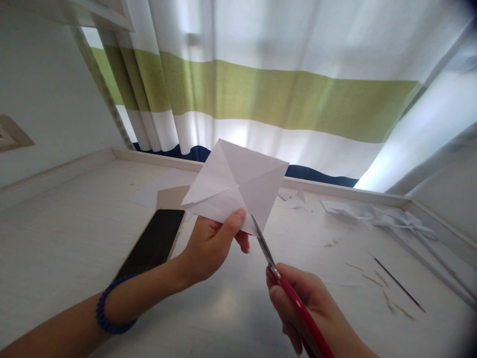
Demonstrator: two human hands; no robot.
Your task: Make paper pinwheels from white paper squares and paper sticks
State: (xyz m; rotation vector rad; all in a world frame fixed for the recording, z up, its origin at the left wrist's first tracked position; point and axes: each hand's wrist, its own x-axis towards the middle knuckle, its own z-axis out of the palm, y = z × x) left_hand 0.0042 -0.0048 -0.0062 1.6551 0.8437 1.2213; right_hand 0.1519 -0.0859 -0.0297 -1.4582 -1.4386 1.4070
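A square of white paper (257,181) with diagonal creases is held up above the table. A slit shows along one crease, running from the left corner toward the middle. My left hand (212,243) pinches its lower edge, thumb on top and fingers beneath. My right hand (305,298) grips red-handled scissors (266,251). Their blades point up and left at the paper's lower corner, close to my left thumb; one blade lies over the sheet. Part of the handles is hidden by my fingers.
A dark-screened phone (152,243) lies on the white table (223,318) at left, near a beige piece (172,197). Paper scraps (380,219) are heaped at back right. A thin black stick (398,283) and several toothpicks (398,306) lie at right. A striped curtain (261,94) hangs behind.
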